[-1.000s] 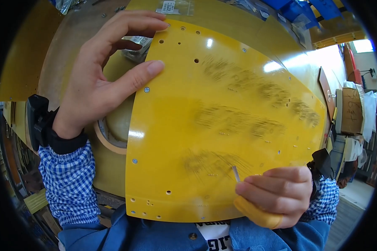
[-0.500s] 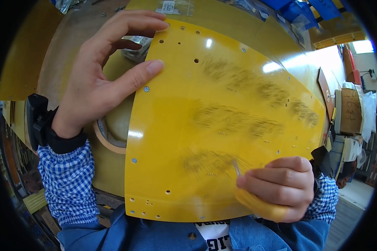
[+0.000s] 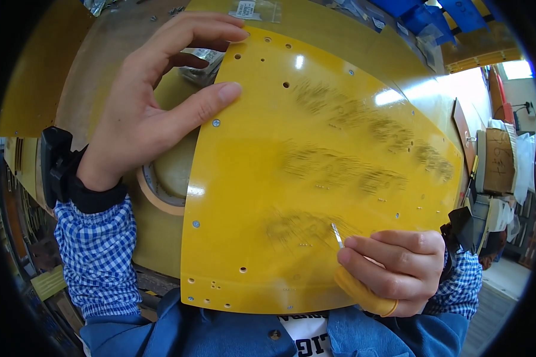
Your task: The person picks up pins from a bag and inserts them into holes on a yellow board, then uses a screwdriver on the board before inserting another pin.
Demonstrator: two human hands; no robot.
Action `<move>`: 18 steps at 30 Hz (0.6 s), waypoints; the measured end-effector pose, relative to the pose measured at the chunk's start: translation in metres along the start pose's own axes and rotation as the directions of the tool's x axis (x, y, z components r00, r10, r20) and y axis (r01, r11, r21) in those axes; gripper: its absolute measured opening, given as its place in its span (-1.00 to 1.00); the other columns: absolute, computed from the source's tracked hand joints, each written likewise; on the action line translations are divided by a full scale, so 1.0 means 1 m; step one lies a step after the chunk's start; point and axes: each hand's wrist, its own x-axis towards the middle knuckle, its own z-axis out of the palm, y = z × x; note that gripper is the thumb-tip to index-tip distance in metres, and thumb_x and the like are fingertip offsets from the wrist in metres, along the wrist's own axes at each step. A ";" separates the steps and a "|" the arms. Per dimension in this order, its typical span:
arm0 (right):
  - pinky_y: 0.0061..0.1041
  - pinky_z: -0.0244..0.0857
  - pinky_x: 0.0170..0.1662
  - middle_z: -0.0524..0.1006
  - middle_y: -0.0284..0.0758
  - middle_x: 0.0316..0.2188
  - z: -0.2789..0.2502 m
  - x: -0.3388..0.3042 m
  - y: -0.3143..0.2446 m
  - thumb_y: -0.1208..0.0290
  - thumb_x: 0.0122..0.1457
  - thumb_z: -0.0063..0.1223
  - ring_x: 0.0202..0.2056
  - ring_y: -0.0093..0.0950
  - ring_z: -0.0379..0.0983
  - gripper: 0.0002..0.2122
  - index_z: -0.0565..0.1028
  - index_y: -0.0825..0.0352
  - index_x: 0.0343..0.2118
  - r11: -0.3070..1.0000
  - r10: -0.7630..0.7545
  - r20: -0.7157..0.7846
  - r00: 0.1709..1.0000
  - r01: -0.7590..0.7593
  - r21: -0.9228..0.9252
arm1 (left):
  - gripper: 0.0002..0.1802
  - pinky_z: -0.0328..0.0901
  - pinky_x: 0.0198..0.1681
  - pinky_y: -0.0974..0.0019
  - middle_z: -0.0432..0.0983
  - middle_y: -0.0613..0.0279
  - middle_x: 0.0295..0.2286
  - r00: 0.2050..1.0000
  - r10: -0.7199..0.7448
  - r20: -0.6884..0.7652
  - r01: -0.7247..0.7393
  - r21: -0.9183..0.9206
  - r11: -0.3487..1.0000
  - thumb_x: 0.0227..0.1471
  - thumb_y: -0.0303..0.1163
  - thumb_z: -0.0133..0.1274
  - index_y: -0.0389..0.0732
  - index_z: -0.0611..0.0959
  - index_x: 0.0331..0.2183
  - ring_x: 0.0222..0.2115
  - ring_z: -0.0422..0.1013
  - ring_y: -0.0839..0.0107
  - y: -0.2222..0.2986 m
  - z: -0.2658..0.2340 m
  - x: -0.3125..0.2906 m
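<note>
A large yellow panel with drilled holes, screw heads and dark scratchy smudges lies before me. My left hand grips its far left corner, thumb on the face and the other fingers around the edge; some fingertips are hidden. At the lower right, my right hand pinches a thin silver pointed tool, its handle hidden by the fingers. The tip is over the nearest smudged patch; whether it touches cannot be told. A yellow finger cover sits on the lower finger of that hand.
Left of the panel lies a tape roll, partly covered. Plastic bags rest beyond the panel, with blue bins at the far right. A cardboard box stands to the right.
The panel has shifted slightly right together with my left hand. My right hand has barely moved, and the silver tool now shows more clearly between its fingers.
</note>
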 end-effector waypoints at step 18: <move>-0.55 0.27 -0.28 0.64 -0.39 -0.29 -0.018 0.004 -0.010 0.44 0.02 0.18 -0.36 -0.57 0.50 -0.89 0.61 0.21 -0.35 0.815 0.416 0.145 0.898 -0.439 0.379 | -0.54 0.24 0.04 0.30 0.32 0.13 0.08 1.000 0.010 0.010 -0.010 -0.014 1.000 0.04 -0.40 0.12 -0.25 0.50 0.02 0.05 0.32 0.35 0.000 0.000 0.001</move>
